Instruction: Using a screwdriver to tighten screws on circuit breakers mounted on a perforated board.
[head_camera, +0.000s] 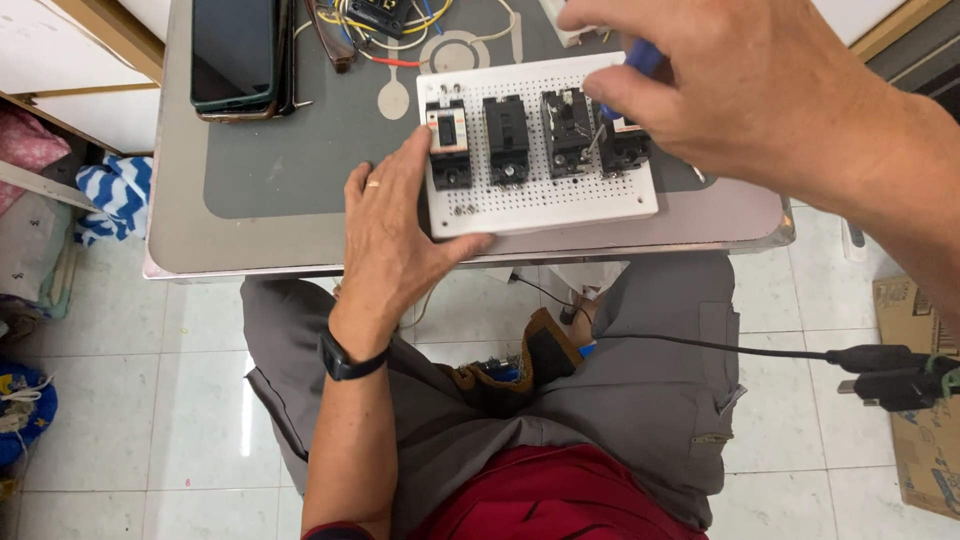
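Two hands work at a white perforated board (540, 205) on a small table (300, 215). From the head camera, the left hand (395, 235) lies flat and open, fingers spread against the board's left edge beside the first black breaker (449, 145). The right hand (740, 85) closes around a blue-handled screwdriver (640, 60) (tip hidden) over the rightmost breaker (625, 148).

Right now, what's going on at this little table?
A seated person is working on a white perforated board that carries four black breaker-like switches in a row. The left hand lies flat on the board's left end, pressing it onto the grey table. The right hand grips a blue-handled tool, probably a screwdriver, whose tip is at the switches on the right. A dark phone and loose coloured wires lie farther back.
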